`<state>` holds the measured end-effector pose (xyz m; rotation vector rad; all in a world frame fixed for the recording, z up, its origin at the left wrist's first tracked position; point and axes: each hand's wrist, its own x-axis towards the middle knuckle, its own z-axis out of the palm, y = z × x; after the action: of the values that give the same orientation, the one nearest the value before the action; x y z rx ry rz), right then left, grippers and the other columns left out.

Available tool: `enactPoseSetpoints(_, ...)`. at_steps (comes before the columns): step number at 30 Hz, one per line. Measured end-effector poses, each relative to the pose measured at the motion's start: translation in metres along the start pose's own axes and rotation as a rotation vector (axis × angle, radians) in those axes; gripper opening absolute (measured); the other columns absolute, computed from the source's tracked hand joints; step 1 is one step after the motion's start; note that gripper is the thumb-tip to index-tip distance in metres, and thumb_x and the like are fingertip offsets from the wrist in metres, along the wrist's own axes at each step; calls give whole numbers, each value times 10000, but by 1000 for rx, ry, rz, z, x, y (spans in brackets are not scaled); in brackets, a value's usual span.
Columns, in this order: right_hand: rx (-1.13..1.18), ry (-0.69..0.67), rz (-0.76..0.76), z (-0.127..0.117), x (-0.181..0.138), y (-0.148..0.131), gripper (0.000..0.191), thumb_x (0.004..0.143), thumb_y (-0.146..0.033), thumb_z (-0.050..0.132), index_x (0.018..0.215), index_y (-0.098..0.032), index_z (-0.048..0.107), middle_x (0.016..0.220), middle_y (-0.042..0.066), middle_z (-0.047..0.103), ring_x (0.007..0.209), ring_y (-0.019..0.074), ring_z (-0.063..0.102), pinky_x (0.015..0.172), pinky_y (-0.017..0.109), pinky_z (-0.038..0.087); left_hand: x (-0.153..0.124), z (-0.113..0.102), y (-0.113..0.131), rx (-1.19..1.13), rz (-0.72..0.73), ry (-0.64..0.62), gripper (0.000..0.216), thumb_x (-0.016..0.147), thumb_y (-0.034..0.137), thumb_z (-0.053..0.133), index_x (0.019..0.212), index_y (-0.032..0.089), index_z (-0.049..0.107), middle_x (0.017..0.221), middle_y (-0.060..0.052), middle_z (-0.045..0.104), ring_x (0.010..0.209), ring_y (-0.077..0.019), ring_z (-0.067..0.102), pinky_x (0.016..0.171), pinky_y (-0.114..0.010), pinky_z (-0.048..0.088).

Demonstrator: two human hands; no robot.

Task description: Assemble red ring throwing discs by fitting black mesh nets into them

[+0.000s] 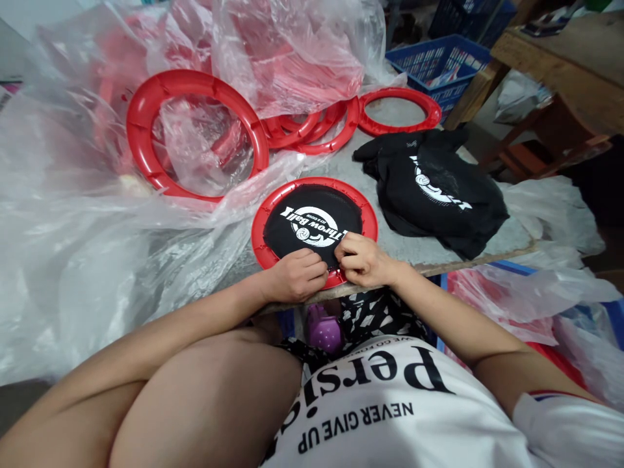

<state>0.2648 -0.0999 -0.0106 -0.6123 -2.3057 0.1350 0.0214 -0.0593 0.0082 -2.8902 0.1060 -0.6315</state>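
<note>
Left hand [295, 276], right hand [363, 260] pinch mesh [285, 235] edge; print apparently "Throw Ball"

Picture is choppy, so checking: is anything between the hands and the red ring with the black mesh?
Nothing visible. Left hand and right hand both rest on the black mesh at the near rim of the red ring, fingers curled on its edge. Clear plastic sheeting only meets the far left rim.
</note>
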Motion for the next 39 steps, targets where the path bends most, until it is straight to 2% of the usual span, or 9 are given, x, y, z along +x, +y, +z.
enactPoseSetpoints(11, 43, 27, 23, 2, -3, 3, 224, 789, -55, 542, 665, -210, 438, 831, 39, 575, 779, 174, 433, 685, 330, 365, 7, -3, -1, -71, -37, 60, 200, 943, 134, 533, 761, 208, 573, 774, -45, 622, 718, -182, 527, 672, -351, 403)
enactPoseSetpoints(15, 41, -6, 41, 3, -5, 4, 226, 796, -59, 544, 673, -213, 434, 838, 42, 575, 788, 179, 439, 693, 334, 379, 6, -3, -1, -117, -57, 60, 196, 938, 125, 541, 765, 215, 562, 771, -39, 623, 710, -181, 534, 662, -353, 397)
enactPoseSetpoints(23, 75, 20, 59, 1, 2, 1, 176, 824, -34, 508, 783, -201, 546, 853, 54, 630, 789, 178, 512, 732, 340, 446, 9, -8, 1, -162, -154, 61, 102, 896, 124, 539, 895, 185, 620, 868, -75, 663, 769, -202, 555, 714, -362, 459)
enactPoseSetpoints(26, 88, 26, 67, 2, 2, 2, 161, 842, -49, 512, 814, -201, 556, 870, 58, 637, 814, 185, 529, 751, 345, 461, 19, -9, 1, -190, -282, 35, 89, 938, 230, 573, 950, 160, 626, 940, -100, 663, 845, -219, 577, 775, -378, 482)
enactPoseSetpoints(29, 81, 45, 80, 3, 1, 3, 145, 848, -75, 522, 793, -208, 533, 828, 47, 598, 798, 188, 502, 723, 334, 440, 31, -5, 1, -120, -369, -39, 261, 973, 422, 597, 926, 167, 621, 948, -105, 652, 861, -243, 565, 753, -395, 464)
enactPoseSetpoints(31, 74, 55, 89, 4, 0, 5, 147, 849, -89, 523, 771, -213, 511, 781, 32, 554, 771, 186, 474, 702, 327, 416, 35, -1, 2, -70, -399, -70, 305, 982, 463, 586, 883, 175, 612, 916, -98, 641, 841, -248, 551, 726, -394, 447)
enactPoseSetpoints(35, 60, 45, 86, 6, -1, 5, 145, 861, -112, 518, 759, -215, 503, 754, 22, 527, 754, 182, 458, 708, 330, 394, 36, 7, 6, -121, -439, -41, 235, 1001, 348, 565, 846, 174, 596, 885, -87, 630, 841, -235, 567, 739, -386, 457)
enactPoseSetpoints(39, -9, 35, 73, 4, 0, 2, 134, 866, -111, 518, 773, -206, 533, 775, 38, 578, 775, 189, 475, 731, 347, 390, 32, 10, 10, -142, -451, 8, 208, 1002, 275, 550, 822, 181, 594, 867, -72, 640, 826, -218, 578, 732, -378, 459)
